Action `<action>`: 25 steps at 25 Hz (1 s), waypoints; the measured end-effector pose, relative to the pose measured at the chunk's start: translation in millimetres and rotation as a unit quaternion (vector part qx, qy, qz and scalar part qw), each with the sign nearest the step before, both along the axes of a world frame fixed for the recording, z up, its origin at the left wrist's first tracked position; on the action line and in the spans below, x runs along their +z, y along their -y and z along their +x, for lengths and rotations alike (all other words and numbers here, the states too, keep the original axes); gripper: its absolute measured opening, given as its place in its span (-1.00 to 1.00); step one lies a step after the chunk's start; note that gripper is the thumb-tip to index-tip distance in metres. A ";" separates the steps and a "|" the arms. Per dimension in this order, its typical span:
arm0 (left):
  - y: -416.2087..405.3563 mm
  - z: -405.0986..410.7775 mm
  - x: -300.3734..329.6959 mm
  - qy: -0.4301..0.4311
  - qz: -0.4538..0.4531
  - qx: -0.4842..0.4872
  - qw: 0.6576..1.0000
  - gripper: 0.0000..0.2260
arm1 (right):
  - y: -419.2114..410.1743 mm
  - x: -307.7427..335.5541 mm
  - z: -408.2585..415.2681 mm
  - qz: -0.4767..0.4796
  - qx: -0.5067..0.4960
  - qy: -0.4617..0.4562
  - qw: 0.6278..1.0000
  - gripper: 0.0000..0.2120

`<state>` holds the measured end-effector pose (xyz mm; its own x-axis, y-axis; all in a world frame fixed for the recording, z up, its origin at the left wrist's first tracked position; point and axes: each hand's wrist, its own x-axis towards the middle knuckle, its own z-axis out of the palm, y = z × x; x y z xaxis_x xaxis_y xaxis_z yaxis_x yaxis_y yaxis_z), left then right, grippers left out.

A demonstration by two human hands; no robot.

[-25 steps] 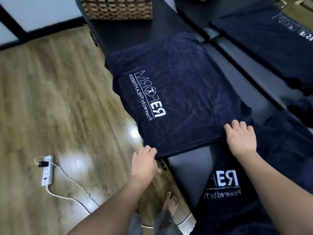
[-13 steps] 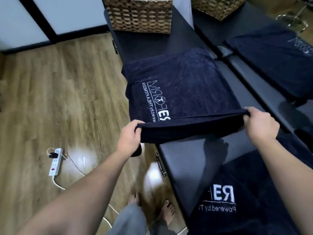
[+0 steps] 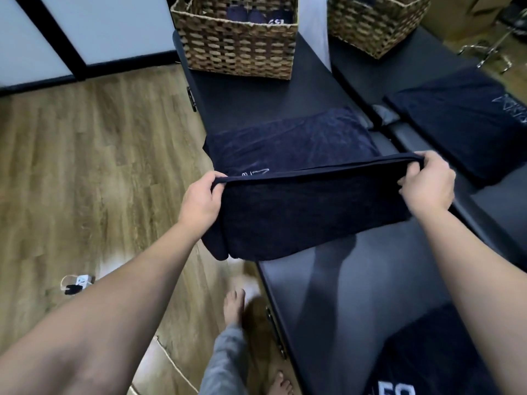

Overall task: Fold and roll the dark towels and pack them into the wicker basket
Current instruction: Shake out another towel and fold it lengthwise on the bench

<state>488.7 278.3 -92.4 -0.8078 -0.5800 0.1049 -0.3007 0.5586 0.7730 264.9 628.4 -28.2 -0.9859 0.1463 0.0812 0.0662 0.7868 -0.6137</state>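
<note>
A dark navy towel (image 3: 299, 215) with white lettering lies on a black padded bench (image 3: 356, 295). Its near half is lifted and folded over toward the far half. My left hand (image 3: 201, 202) pinches the raised edge at its left corner. My right hand (image 3: 427, 183) grips the same edge at its right corner. The edge is stretched taut between them, above the bench. The wicker basket (image 3: 236, 44) stands at the far end of the bench. Rolled dark towels (image 3: 253, 15) show inside it.
A second wicker basket (image 3: 373, 27) sits on a neighbouring bench at the right, with another dark towel (image 3: 456, 121) spread there. A further towel (image 3: 413, 366) lies near me on the bench. A power strip (image 3: 78, 282) and cable lie on the wood floor, left.
Both hands took hold of the towel's near edge, lifted it off the bench and carried it away from me over the far half. The printed lettering is now mostly covered.
</note>
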 end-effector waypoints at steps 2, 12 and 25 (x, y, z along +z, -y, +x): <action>30.7 -31.7 -7.2 -0.002 0.009 -0.006 1.000 -0.85 | 24.7 -7.7 -26.5 -0.026 -0.005 0.001 1.000 -0.67; 163.3 -165.5 -49.0 0.046 0.038 0.009 0.998 -0.88 | 154.5 -41.0 -174.7 -0.011 0.033 0.009 0.999 -0.69; 196.7 -216.3 -106.8 0.115 -0.193 -0.006 0.975 -0.62 | 212.2 -136.2 -230.9 0.132 0.239 0.107 0.956 -0.52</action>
<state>272.4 81.6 -199.2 -0.8426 -0.5228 0.1290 -0.4318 0.7991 0.4184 34.0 416.2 -164.4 -0.9333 -0.3228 -0.1574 -0.2380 0.8842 -0.4019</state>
